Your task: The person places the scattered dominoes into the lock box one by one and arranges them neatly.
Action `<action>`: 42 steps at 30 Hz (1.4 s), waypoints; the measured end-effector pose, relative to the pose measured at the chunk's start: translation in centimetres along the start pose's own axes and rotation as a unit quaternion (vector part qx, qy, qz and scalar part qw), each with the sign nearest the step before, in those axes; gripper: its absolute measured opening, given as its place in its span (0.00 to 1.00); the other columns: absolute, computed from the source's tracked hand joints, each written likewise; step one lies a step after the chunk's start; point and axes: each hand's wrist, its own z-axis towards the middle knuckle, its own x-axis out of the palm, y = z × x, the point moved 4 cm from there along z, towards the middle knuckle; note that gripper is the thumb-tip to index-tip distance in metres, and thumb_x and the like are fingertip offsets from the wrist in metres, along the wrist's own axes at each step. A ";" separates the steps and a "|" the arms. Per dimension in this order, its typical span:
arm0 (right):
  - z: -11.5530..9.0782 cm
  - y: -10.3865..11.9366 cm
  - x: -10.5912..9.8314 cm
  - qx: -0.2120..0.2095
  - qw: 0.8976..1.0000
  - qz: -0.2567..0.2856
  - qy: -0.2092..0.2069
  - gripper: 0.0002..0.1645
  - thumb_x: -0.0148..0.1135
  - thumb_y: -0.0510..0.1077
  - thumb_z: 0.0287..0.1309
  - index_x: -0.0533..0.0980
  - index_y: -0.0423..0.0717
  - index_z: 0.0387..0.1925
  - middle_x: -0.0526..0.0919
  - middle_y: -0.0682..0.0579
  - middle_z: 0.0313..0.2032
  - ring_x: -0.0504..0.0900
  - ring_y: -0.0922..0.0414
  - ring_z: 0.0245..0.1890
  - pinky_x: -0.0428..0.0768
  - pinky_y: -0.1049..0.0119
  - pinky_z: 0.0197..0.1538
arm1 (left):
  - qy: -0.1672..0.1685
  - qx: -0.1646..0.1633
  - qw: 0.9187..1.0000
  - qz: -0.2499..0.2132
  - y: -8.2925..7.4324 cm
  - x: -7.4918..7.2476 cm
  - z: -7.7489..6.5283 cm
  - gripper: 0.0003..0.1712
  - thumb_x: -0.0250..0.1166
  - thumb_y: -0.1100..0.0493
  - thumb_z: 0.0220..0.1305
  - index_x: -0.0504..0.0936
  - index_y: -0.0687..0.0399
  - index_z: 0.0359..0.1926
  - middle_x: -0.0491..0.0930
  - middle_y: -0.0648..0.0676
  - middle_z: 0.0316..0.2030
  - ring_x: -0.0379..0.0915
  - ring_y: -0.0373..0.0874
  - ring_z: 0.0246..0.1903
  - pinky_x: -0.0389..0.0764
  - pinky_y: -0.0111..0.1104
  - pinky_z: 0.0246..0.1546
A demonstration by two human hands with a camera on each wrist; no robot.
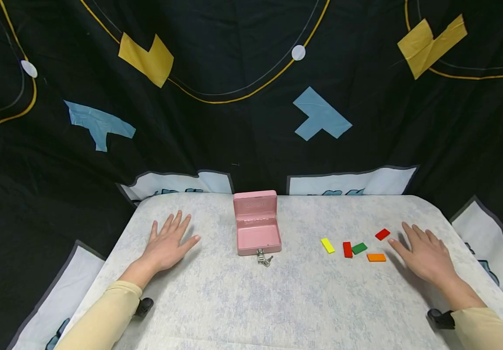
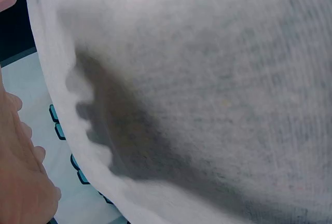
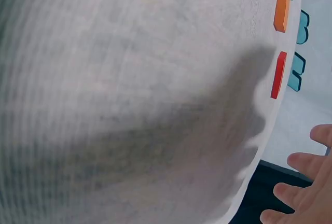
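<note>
A pink metal cash box [image 1: 259,238] stands at the middle of the table, its lid raised. From its front hangs a small padlock [image 1: 260,255] with keys [image 1: 268,261]. To the right lie a yellow block [image 1: 328,245], a red block [image 1: 348,250], a green block [image 1: 359,248], an orange block [image 1: 376,257] and a second red block [image 1: 382,234]. My left hand [image 1: 167,247], fingers spread and holding nothing, is left of the box. On the far right my right hand [image 1: 425,253] has its fingers extended, nearest the orange and second red blocks, touching neither.
A pale patterned cloth covers the table [image 1: 242,301]. Behind it hangs a black curtain [image 1: 234,146] with yellow and blue shapes. Dark wrist cameras [image 1: 144,307] sit under both cuffs.
</note>
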 end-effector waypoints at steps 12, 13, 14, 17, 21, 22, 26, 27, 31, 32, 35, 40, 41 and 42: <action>0.2 0.5 -0.3 -0.033 0.998 0.047 -0.035 0.48 0.42 0.65 0.77 0.52 0.28 0.75 0.59 0.20 0.68 0.56 0.21 0.65 0.58 0.22 0.61 | -0.002 0.018 0.999 -0.031 -1.4 0.0 0.6 0.53 0.51 0.26 0.71 0.51 0.55 0.81 0.44 0.62 0.80 0.37 0.64 0.78 0.32 0.64 0.73; 0.2 0.5 -0.4 -0.032 0.998 0.051 -0.036 0.48 0.42 0.65 0.77 0.52 0.28 0.75 0.59 0.20 0.68 0.56 0.21 0.65 0.58 0.22 0.61 | -0.003 0.019 0.999 -0.035 -1.5 0.0 0.7 0.53 0.51 0.26 0.70 0.51 0.55 0.81 0.44 0.62 0.80 0.38 0.64 0.78 0.32 0.64 0.73; 0.2 0.6 -0.4 -0.032 0.997 0.053 -0.037 0.48 0.42 0.65 0.78 0.52 0.28 0.76 0.59 0.20 0.68 0.56 0.21 0.65 0.58 0.22 0.61 | -0.006 0.021 0.999 -0.037 -1.6 0.0 0.7 0.53 0.52 0.26 0.70 0.52 0.55 0.81 0.45 0.61 0.80 0.38 0.63 0.78 0.34 0.64 0.73; 0.2 0.6 -0.4 -0.028 0.997 0.062 -0.039 0.48 0.42 0.65 0.78 0.52 0.29 0.76 0.59 0.20 0.68 0.56 0.21 0.65 0.58 0.23 0.62 | -0.010 0.027 0.999 -0.046 -1.9 0.0 0.8 0.53 0.54 0.27 0.70 0.52 0.55 0.81 0.46 0.60 0.80 0.39 0.62 0.78 0.35 0.63 0.74; 0.3 0.7 -0.3 -0.026 0.996 0.077 -0.037 0.47 0.42 0.65 0.78 0.52 0.30 0.76 0.58 0.20 0.68 0.56 0.21 0.66 0.58 0.23 0.62 | -0.013 0.039 0.997 -0.065 -2.4 0.0 0.8 0.51 0.57 0.31 0.70 0.53 0.54 0.81 0.47 0.59 0.80 0.41 0.61 0.78 0.38 0.61 0.75; 0.3 0.7 -0.3 -0.026 0.996 0.081 -0.035 0.47 0.42 0.65 0.78 0.52 0.31 0.76 0.58 0.20 0.69 0.56 0.21 0.66 0.58 0.23 0.61 | -0.013 0.044 0.996 -0.072 -2.6 0.0 0.8 0.50 0.58 0.32 0.71 0.54 0.53 0.81 0.47 0.59 0.80 0.41 0.61 0.78 0.39 0.60 0.75; 0.3 0.8 -0.2 -0.026 0.995 0.092 -0.028 0.47 0.42 0.65 0.78 0.52 0.32 0.77 0.57 0.20 0.69 0.55 0.21 0.66 0.58 0.22 0.61 | -0.012 0.065 0.994 -0.091 -3.1 0.1 0.8 0.47 0.60 0.35 0.71 0.57 0.52 0.80 0.48 0.57 0.80 0.44 0.60 0.78 0.43 0.57 0.76; 0.3 0.9 -0.2 -0.025 0.995 0.094 -0.025 0.47 0.42 0.65 0.78 0.52 0.32 0.77 0.57 0.20 0.70 0.55 0.21 0.67 0.58 0.22 0.61 | -0.012 0.070 0.993 -0.096 -3.3 0.1 0.8 0.46 0.60 0.36 0.71 0.57 0.51 0.80 0.49 0.56 0.80 0.44 0.59 0.78 0.44 0.56 0.76; 0.4 1.0 -0.1 -0.022 0.995 0.099 -0.014 0.47 0.42 0.66 0.78 0.52 0.33 0.77 0.57 0.21 0.70 0.54 0.22 0.68 0.58 0.22 0.62 | -0.009 0.084 0.990 -0.111 -3.6 0.3 0.8 0.43 0.61 0.37 0.72 0.60 0.48 0.79 0.50 0.54 0.80 0.47 0.59 0.77 0.49 0.58 0.75; 0.4 1.0 -0.1 -0.022 0.995 0.099 -0.012 0.47 0.43 0.66 0.77 0.52 0.33 0.77 0.57 0.21 0.70 0.54 0.22 0.68 0.58 0.22 0.62 | -0.006 0.085 0.990 -0.115 -3.7 0.3 0.8 0.42 0.61 0.37 0.72 0.61 0.48 0.79 0.50 0.53 0.80 0.48 0.58 0.77 0.51 0.59 0.74; 0.4 1.2 0.0 -0.024 0.995 0.099 -0.010 0.47 0.44 0.65 0.77 0.53 0.32 0.77 0.58 0.21 0.70 0.55 0.22 0.67 0.58 0.23 0.62 | 0.001 0.090 0.988 -0.126 -4.0 0.5 0.8 0.41 0.61 0.38 0.72 0.62 0.46 0.78 0.50 0.52 0.80 0.50 0.58 0.77 0.54 0.60 0.73; 0.4 1.3 0.0 -0.027 0.995 0.095 -0.007 0.46 0.46 0.63 0.77 0.55 0.30 0.75 0.60 0.21 0.69 0.57 0.23 0.67 0.60 0.24 0.62 | 0.010 0.097 0.986 -0.135 -4.4 0.6 0.9 0.39 0.61 0.38 0.72 0.64 0.45 0.77 0.51 0.49 0.80 0.52 0.54 0.76 0.59 0.58 0.72; 0.4 1.3 0.0 -0.027 0.995 0.094 -0.006 0.46 0.47 0.63 0.77 0.56 0.30 0.75 0.60 0.21 0.69 0.57 0.23 0.67 0.60 0.24 0.62 | 0.011 0.098 0.986 -0.137 -4.5 0.7 0.9 0.38 0.61 0.38 0.72 0.65 0.45 0.77 0.51 0.49 0.80 0.53 0.53 0.76 0.60 0.58 0.71; 0.4 1.3 0.0 -0.027 0.995 0.095 -0.005 0.46 0.47 0.63 0.77 0.56 0.30 0.75 0.60 0.21 0.69 0.57 0.23 0.66 0.60 0.24 0.62 | 0.011 0.100 0.985 -0.138 -4.6 0.7 0.9 0.38 0.61 0.38 0.73 0.65 0.46 0.77 0.51 0.48 0.80 0.53 0.53 0.76 0.61 0.58 0.71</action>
